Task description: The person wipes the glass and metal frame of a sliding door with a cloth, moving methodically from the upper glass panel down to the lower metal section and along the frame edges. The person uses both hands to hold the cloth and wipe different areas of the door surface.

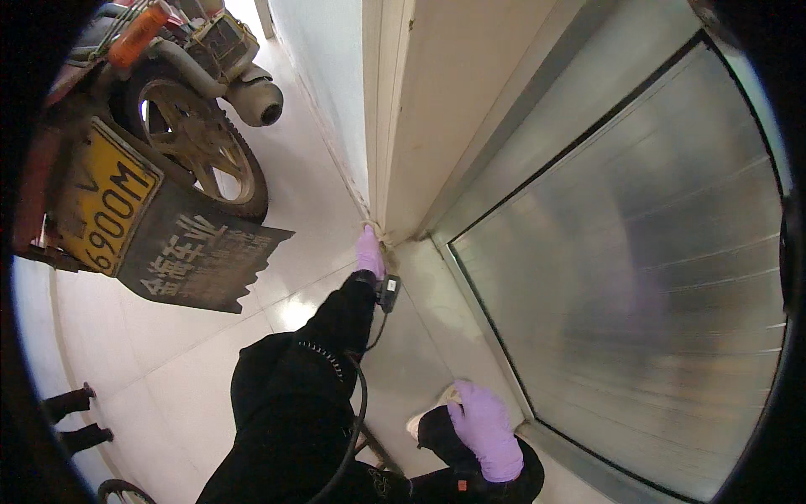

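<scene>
My left hand (370, 253), in a lilac glove, reaches forward and down to the foot of a cream door frame (393, 157). Its fingertips are at the frame's lower corner, where a pale, dirty edge (376, 228) shows; whether they grip anything is hidden. A small black box (388, 293) with a cable (360, 403) sits by that wrist, and the cable runs back along my black sleeve (340, 309). My right hand (483, 431), also gloved in lilac, rests on my bent knee in black trousers (532, 463), holding nothing that I can see. Beyond it a pale shoe (414, 425) shows.
A motorcycle stands at upper left, with a muddy rear wheel (195, 138), a yellow plate (116, 195), a lettered mud flap (195, 264) and an exhaust (255, 101). A framed translucent door panel (630, 264) fills the right. Pale tiles (170, 372) cover the floor.
</scene>
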Demonstrator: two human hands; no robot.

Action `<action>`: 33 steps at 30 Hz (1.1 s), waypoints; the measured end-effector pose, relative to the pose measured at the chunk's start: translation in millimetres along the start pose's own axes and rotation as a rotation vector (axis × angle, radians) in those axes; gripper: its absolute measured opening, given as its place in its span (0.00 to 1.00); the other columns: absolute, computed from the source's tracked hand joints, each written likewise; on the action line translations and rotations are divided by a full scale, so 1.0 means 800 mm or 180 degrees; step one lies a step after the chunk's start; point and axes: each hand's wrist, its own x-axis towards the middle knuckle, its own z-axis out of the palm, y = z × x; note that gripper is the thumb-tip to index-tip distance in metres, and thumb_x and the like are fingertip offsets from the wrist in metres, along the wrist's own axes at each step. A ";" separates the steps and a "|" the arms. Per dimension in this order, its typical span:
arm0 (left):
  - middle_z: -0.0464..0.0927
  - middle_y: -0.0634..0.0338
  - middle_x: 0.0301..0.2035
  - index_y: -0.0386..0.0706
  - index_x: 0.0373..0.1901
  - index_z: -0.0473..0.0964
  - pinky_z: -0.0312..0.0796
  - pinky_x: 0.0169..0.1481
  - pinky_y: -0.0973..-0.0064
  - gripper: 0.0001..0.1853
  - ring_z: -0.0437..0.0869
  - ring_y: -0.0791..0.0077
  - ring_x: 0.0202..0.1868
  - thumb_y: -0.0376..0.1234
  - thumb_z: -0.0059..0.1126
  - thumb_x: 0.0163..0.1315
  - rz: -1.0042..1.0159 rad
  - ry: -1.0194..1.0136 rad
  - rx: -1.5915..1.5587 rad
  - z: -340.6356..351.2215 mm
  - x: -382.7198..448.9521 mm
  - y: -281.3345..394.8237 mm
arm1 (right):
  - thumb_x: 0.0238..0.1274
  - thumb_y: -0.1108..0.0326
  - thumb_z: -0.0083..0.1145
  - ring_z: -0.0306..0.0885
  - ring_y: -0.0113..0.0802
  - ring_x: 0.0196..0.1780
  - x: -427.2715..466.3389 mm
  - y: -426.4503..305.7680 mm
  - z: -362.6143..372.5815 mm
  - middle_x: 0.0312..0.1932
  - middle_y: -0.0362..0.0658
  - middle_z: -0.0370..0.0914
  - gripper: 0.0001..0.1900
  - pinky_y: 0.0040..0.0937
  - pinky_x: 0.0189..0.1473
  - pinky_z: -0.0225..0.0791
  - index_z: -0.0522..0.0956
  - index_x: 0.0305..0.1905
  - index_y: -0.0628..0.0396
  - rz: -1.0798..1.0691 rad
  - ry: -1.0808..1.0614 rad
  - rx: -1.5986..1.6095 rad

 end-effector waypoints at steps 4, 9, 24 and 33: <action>0.79 0.56 0.39 0.37 0.51 0.76 0.74 0.41 0.68 0.24 0.80 0.67 0.37 0.49 0.41 0.74 0.0670 0.0434 -0.0201 0.034 -0.037 0.011 | 0.61 0.61 0.58 0.78 0.54 0.44 0.002 0.001 0.010 0.38 0.53 0.79 0.14 0.49 0.44 0.71 0.76 0.47 0.57 -0.0146 0.0274 -0.0083; 0.79 0.54 0.41 0.36 0.51 0.76 0.74 0.42 0.64 0.25 0.80 0.66 0.40 0.48 0.41 0.74 0.0714 0.0404 -0.0209 0.070 -0.105 0.071 | 0.62 0.60 0.56 0.77 0.55 0.41 -0.002 -0.003 0.005 0.35 0.54 0.79 0.12 0.50 0.43 0.71 0.77 0.40 0.59 -0.0158 0.0292 0.0055; 0.79 0.52 0.47 0.35 0.55 0.71 0.75 0.55 0.63 0.22 0.81 0.62 0.50 0.46 0.43 0.76 0.2421 -0.2379 0.0176 0.150 -0.413 0.375 | 0.61 0.59 0.54 0.81 0.54 0.46 -0.003 0.008 0.020 0.39 0.55 0.83 0.13 0.51 0.46 0.73 0.81 0.41 0.55 -0.0242 0.0772 -0.0063; 0.70 0.37 0.55 0.30 0.63 0.64 0.65 0.65 0.56 0.25 0.72 0.46 0.57 0.36 0.52 0.70 0.6020 0.0028 0.2353 0.267 -0.432 0.363 | 0.63 0.56 0.52 0.82 0.53 0.45 -0.015 0.022 0.019 0.40 0.53 0.83 0.14 0.51 0.47 0.74 0.81 0.43 0.54 -0.0144 0.0746 -0.0295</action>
